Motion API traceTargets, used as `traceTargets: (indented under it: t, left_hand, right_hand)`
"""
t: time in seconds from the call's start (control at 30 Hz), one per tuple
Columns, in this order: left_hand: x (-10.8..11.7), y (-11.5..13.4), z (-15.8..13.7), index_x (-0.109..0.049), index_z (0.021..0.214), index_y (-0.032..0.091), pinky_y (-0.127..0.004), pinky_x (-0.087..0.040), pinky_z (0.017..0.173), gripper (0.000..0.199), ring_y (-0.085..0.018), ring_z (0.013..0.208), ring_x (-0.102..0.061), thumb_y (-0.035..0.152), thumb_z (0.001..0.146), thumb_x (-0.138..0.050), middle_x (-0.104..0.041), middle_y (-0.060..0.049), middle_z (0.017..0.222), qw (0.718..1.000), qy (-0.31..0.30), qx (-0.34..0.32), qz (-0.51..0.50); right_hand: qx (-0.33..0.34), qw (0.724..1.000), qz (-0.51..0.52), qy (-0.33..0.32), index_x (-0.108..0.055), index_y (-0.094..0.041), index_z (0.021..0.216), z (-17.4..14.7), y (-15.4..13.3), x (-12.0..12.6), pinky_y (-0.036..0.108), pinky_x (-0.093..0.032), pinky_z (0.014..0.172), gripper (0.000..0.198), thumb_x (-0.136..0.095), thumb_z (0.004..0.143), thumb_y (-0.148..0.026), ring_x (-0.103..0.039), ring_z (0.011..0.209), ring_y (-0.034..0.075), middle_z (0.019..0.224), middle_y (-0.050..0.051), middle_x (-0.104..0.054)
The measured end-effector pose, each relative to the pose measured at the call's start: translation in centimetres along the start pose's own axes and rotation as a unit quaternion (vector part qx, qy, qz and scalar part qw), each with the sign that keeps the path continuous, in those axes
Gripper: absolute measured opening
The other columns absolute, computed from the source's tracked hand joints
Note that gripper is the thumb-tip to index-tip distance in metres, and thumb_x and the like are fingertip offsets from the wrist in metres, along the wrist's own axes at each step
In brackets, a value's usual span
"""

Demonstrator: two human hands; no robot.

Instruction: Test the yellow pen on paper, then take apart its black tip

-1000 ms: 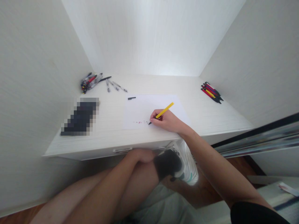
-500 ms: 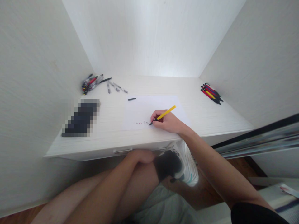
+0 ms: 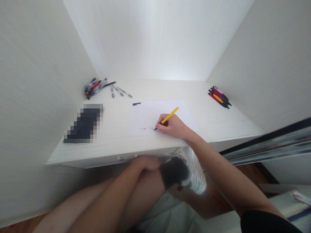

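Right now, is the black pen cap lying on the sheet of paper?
No, the black pen cap lies on the desk just off the paper's far left corner.

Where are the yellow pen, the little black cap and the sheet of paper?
yellow pen (image 3: 170,115), head view, middle of its barrel.
black cap (image 3: 136,104), head view, its middle.
sheet of paper (image 3: 148,115), head view, a bare part.

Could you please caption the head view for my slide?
Right hand writes with yellow pen on white paper.
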State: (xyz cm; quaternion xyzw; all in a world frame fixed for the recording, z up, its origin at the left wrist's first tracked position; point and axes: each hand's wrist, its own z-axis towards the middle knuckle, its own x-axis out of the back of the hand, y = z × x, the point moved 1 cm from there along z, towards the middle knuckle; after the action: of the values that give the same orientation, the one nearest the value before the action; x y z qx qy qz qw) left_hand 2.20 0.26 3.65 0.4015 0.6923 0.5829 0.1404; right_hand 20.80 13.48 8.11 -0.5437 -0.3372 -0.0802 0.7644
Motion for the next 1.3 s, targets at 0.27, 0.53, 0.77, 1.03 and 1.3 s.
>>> traceTargets:
  t: [0.27, 0.53, 0.77, 1.03, 1.3]
  left_hand:
    - [5.9, 6.1, -9.4, -0.046, 0.16, 0.034, -0.037, -0.028, 0.128, 0.043, -0.029, 0.15, -0.025, 0.047, 0.124, -0.027, -0.042, 0.002, 0.154, 0.998, -0.021, -0.053, 0.031]
    - [3.1, 3.0, -4.5, -0.057, 0.145, 0.01, -0.06, -0.039, 0.12, 0.062, -0.042, 0.137, -0.041, 0.064, 0.114, -0.065, -0.044, -0.017, 0.146, 0.995, -0.072, -0.034, 0.066]
    - [1.6, -0.7, -0.3, -0.064, 0.138, 0.012, -0.044, -0.041, 0.117, 0.047, -0.04, 0.145, -0.029, 0.05, 0.111, -0.06, -0.049, -0.012, 0.146, 0.992, -0.103, -0.031, 0.068]
    - [0.9, -2.4, 2.5, -0.063, 0.143, 0.015, -0.042, -0.04, 0.118, 0.049, -0.04, 0.146, -0.03, 0.052, 0.111, -0.058, -0.048, -0.011, 0.147, 0.991, -0.117, -0.036, 0.058]
    - [0.2, -1.2, 2.2, -0.057, 0.149, 0.014, -0.056, -0.04, 0.12, 0.059, -0.039, 0.138, -0.041, 0.062, 0.115, -0.064, -0.042, -0.017, 0.149, 0.99, -0.119, -0.048, 0.049]
  right_hand:
    - [-0.011, 1.0, -0.022, 0.005, -0.064, -0.015, 0.083, -0.1, -0.4, 0.1, 0.03, -0.034, 0.061, 0.029, -0.065, 0.093, -0.042, -0.05, 0.065, 0.015, 0.068, 0.004, -0.058]
    - [-0.003, 1.0, -0.03, 0.007, -0.063, -0.015, 0.082, -0.1, 0.0, 0.0, 0.03, -0.033, 0.062, 0.03, -0.064, 0.094, -0.043, -0.05, 0.065, 0.015, 0.068, 0.003, -0.058]
    - [-0.026, 0.999, -0.018, 0.015, -0.06, -0.015, 0.074, -0.1, -0.9, 0.3, 0.03, -0.037, 0.062, 0.041, -0.063, 0.096, -0.049, -0.052, 0.062, 0.014, 0.065, 0.004, -0.061]
    - [-0.043, 0.998, 0.028, 0.022, -0.061, -0.013, 0.07, 0.1, -1.0, 0.7, 0.027, -0.038, 0.057, 0.047, -0.059, 0.098, -0.051, -0.052, 0.055, 0.012, 0.06, 0.005, -0.06]
    - [-0.032, 0.968, 0.247, 0.024, -0.057, -0.015, 0.068, 0.1, -0.1, 0.2, 0.027, -0.031, 0.046, 0.039, -0.056, 0.094, -0.044, -0.048, 0.049, 0.012, 0.06, 0.005, -0.057]
